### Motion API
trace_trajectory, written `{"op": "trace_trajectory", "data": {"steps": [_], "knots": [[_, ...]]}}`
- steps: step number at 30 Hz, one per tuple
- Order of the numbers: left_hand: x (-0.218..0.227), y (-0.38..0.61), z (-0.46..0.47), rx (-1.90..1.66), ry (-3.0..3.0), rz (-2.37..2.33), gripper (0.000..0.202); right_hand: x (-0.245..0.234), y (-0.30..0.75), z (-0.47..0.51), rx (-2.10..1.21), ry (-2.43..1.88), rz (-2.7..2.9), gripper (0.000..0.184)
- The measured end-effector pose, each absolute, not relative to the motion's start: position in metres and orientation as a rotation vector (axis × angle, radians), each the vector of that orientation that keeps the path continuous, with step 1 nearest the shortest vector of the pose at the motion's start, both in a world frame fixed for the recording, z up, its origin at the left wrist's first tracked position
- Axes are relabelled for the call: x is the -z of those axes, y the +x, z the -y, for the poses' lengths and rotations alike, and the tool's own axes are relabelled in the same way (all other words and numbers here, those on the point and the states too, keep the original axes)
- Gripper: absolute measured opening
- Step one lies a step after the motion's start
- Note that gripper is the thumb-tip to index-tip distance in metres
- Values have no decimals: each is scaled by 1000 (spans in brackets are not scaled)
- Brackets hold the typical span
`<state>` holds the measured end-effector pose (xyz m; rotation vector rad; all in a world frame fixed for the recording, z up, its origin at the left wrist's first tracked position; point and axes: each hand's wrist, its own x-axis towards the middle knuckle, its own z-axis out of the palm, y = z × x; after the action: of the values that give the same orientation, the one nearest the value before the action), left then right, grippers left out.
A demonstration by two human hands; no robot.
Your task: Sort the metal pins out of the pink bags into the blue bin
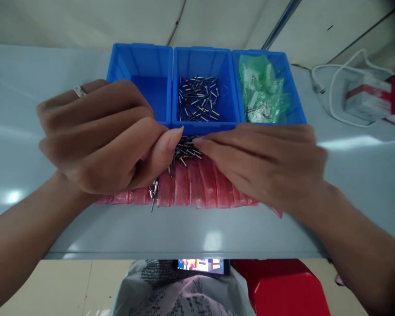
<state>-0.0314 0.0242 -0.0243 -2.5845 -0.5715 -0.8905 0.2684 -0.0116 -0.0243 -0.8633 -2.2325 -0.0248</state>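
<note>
My left hand (98, 140), wearing a ring, is curled shut over the front of a small heap of steel blind rivets (186, 149), with several rivets poking out below it. My right hand (260, 162) lies flat with its fingers together, and its fingertips reach the heap from the right. Neither its palm nor its fingers show anything held. Under both hands runs a row of red plastic sleeves (194, 186), partly hidden by them. More rivets (197, 98) lie loose in the middle blue bin (200, 66).
The left blue bin (138, 66) stands beside the middle one, and the right blue bin (283, 74) holds a green plastic bag (260, 90). A white cable (335, 92) and a red-and-white box (368, 98) lie on the grey table (184, 237) at right. A phone (200, 266) shows below the table edge.
</note>
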Motion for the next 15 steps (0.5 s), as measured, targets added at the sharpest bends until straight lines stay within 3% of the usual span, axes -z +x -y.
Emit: {"op": "trace_trajectory", "data": {"steps": [3,6,15], "knots": [[24,-28,-23,879,-2571,601,16,25,276,8,388,-733,2467,22],[25,-24,-19,870,-2501,606,17,24,282,7,532,-697,2616,27],[27,-25,-13,827,-2463,795,14,30,277,8,570,-748,2558,22]]}}
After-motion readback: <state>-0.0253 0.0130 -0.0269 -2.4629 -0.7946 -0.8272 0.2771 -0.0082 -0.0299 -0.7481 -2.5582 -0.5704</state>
